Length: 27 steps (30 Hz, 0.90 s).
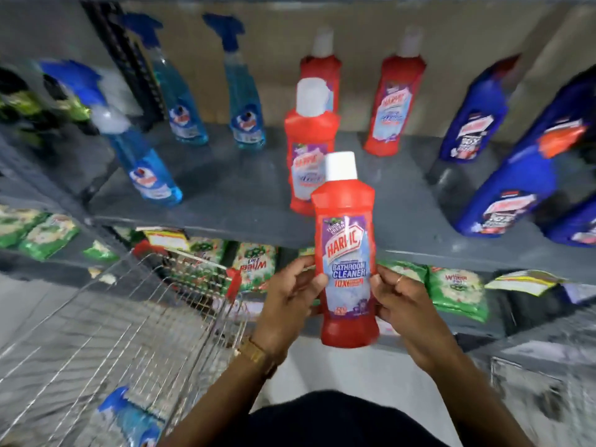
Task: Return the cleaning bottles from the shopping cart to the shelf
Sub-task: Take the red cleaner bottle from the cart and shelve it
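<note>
I hold a red bathroom cleaner bottle [346,253] with a white cap upright in front of the grey shelf [238,201]. My left hand [290,291] grips its left side and my right hand [400,301] grips its right side. Just behind it on the shelf stands a matching red bottle [306,146], with two more red bottles [395,104] further back. The wire shopping cart [129,317] is at lower left, and a blue spray bottle [132,417] lies in it.
Blue spray bottles [145,162] stand on the shelf's left part, dark blue bottles [512,188] on its right. Green detergent packets [458,291] fill the lower shelf. A black upright post [129,66] divides the shelving at left.
</note>
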### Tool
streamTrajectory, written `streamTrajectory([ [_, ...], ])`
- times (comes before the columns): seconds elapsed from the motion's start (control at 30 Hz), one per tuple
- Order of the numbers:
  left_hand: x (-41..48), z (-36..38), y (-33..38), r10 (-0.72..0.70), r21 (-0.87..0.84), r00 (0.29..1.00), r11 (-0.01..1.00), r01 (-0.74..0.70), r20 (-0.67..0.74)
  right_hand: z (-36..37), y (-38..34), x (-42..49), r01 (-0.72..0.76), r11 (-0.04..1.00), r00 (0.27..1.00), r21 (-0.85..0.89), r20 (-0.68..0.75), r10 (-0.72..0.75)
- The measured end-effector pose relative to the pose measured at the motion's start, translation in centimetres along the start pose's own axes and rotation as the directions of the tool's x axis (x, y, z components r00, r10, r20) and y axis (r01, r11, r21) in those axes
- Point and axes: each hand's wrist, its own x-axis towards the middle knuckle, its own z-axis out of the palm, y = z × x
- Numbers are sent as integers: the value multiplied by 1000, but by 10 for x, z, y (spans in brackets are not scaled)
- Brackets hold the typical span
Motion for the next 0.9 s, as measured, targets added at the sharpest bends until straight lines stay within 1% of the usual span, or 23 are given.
streamTrajectory([
  [0.1, 37, 23, 4, 64, -27, 996, 998, -62, 70, -23, -17, 20, 146, 989, 988, -27, -44, -147],
  [0.2, 82, 48, 11, 182, 8, 976, 983, -184, 118, -48, -29, 51, 294, 953, 948, -68, -109, -300],
  [0.3, 123, 65, 13, 238, 56, 959, 967, -249, 154, -70, -33, 84, 362, 929, 917, -73, -149, -369],
  [0.37, 144, 73, 10, 243, 94, 956, 961, -260, 162, -81, -33, 101, 374, 924, 914, -74, -140, -381],
  [0.47, 163, 80, 0, 258, 101, 955, 956, -274, 148, -90, -33, 116, 377, 920, 910, -108, -143, -389],
  [0.57, 174, 87, -6, 265, 69, 959, 960, -273, 101, -97, -31, 128, 362, 923, 907, -133, -180, -381],
  [0.8, 180, 93, -5, 256, 32, 964, 965, -258, 73, -100, -28, 141, 333, 919, 893, -211, -244, -379],
  [0.87, 174, 89, -12, 234, 33, 972, 971, -235, 29, -91, -24, 130, 336, 911, 853, -240, -332, -402],
  [0.9, 166, 84, -16, 222, 40, 975, 974, -223, 12, -83, -19, 120, 358, 904, 806, -234, -411, -426],
])
